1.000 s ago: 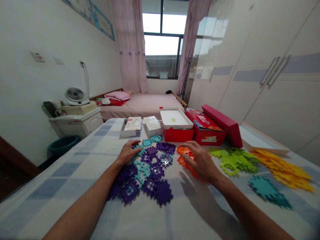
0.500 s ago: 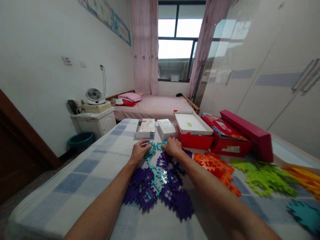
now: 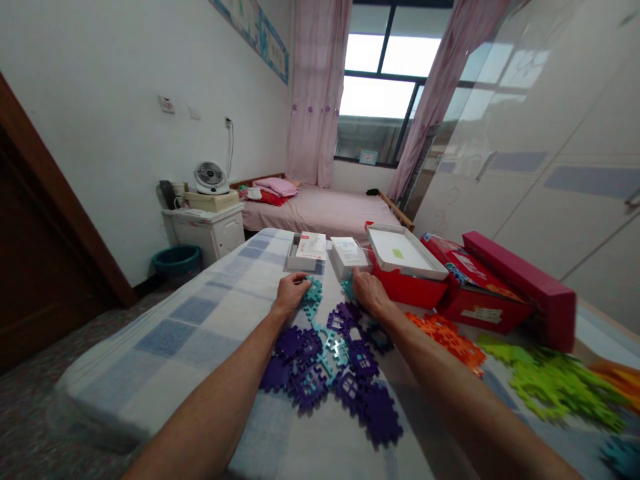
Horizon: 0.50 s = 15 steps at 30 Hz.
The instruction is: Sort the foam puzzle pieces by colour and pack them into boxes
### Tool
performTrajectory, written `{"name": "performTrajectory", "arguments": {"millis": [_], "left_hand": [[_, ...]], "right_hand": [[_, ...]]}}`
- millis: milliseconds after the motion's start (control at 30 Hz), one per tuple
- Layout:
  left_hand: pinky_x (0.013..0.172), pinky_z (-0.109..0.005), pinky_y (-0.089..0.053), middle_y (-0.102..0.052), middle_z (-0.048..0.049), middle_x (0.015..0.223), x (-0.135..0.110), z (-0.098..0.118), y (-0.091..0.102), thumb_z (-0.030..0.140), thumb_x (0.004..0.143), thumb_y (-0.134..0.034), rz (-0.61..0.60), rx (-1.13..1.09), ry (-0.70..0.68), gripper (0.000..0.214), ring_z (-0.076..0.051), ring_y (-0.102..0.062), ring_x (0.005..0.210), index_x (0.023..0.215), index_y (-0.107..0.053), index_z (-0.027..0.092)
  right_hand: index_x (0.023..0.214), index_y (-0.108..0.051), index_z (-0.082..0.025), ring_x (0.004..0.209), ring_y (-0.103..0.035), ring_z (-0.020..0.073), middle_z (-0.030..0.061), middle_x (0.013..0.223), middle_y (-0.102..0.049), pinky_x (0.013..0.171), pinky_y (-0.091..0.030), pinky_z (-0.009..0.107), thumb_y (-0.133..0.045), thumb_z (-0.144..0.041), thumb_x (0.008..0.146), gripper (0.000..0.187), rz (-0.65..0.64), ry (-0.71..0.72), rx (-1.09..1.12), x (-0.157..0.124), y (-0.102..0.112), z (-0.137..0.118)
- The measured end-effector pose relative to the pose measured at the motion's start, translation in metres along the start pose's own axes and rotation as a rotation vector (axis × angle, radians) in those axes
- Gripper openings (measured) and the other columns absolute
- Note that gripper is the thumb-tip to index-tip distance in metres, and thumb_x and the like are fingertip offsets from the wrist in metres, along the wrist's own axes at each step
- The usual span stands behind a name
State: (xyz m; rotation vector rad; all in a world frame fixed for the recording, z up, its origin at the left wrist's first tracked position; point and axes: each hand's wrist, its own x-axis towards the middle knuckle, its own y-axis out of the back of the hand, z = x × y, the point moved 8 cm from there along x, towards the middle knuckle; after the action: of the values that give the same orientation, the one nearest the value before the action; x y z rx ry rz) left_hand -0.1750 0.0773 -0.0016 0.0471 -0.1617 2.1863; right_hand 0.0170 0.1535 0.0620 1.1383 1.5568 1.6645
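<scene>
My left hand (image 3: 290, 293) is at the far end of the spread pieces, with its thumb and fingers closed on the edge of a teal interlocking building piece (image 3: 314, 291) with notched sides. To the right, my right hand (image 3: 370, 292) has its fingers curled over another teal interlocking building piece (image 3: 347, 289), partly hidden by the hand. A gap of cloth lies between the two teal pieces. Between my forearms lie purple pieces (image 3: 381, 413), some with window shapes, around more light teal pieces (image 3: 334, 350) on the cloth.
Two small white boxes (image 3: 301, 261) stand beyond my hands. A red box with a white tray (image 3: 395, 250) and another red box (image 3: 480, 310) are to the right. Piles of orange pieces (image 3: 450, 341) and green pieces (image 3: 555, 383) lie beside my right forearm on the checked cloth (image 3: 200, 377).
My hands have moved apart, each with a teal piece, opening a gap between those pieces. The camera view has turned left, so the room appears shifted right.
</scene>
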Motion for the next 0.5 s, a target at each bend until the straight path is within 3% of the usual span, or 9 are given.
{"name": "performTrajectory", "arguments": {"millis": [167,333,500], "left_hand": [[0.059,-0.028,-0.049,-0.069,-0.0061,0.075,0.003,0.002,0.006,0.032,0.060,-0.062,0.000,0.067,-0.011,0.041,-0.016,-0.061,0.064,0.095,-0.068,0.010],[0.072,-0.033,-0.051,-0.069,-0.0078,0.075,-0.001,0.012,-0.001,0.022,0.059,-0.063,-0.077,0.275,-0.084,0.027,-0.021,-0.064,0.072,0.082,-0.070,0.012],[0.092,-0.034,-0.045,-0.070,-0.0100,0.095,-0.013,0.028,-0.013,0.019,0.063,-0.063,-0.133,0.474,-0.216,0.027,-0.024,-0.063,0.094,0.088,-0.070,0.014]], "right_hand": [[0.116,-0.050,-0.011,0.094,-0.064,0.0242,0.0173,0.100,-0.067,0.076,-0.043,0.029,-0.035,-0.016,0.089,0.032,0.030,-0.043,0.086,0.004,0.012,0.003],[0.110,-0.055,-0.011,0.104,-0.059,0.0243,0.0169,0.111,-0.063,0.083,-0.042,0.031,-0.038,-0.028,0.090,0.032,-0.026,-0.053,0.148,0.002,-0.001,0.001],[0.126,-0.042,-0.012,0.113,-0.054,0.0309,0.0202,0.123,-0.056,0.086,-0.043,0.039,-0.062,-0.051,0.074,0.068,-0.120,-0.067,0.187,0.002,-0.013,0.000]]}}
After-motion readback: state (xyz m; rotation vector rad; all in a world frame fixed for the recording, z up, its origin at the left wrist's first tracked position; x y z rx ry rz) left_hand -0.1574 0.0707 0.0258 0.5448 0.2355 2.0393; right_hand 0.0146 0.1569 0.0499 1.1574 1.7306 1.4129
